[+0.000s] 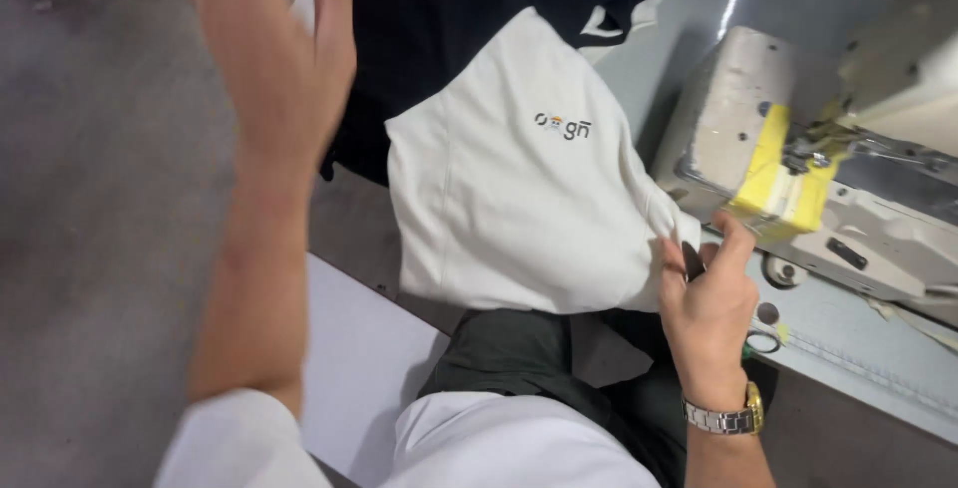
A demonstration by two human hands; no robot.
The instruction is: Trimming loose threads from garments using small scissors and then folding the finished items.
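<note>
Our right hand (707, 308) pinches the white garment (509, 189) edge with its fingers (733, 234) beside the sewing machine (848, 169). Our left hand (274, 59) is raised, spread wide, touching nothing.

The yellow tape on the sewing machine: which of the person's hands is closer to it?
Right. The right hand pinches the white garment just below the yellow tape; the left hand is raised open, far across the garment.

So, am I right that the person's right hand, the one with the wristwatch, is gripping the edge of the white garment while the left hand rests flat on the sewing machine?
Not quite. The head view shows the left hand raised in the air with open fingers, well clear of the sewing machine. The rest holds: the right hand, with the wristwatch, grips the edge of the white garment.
</note>
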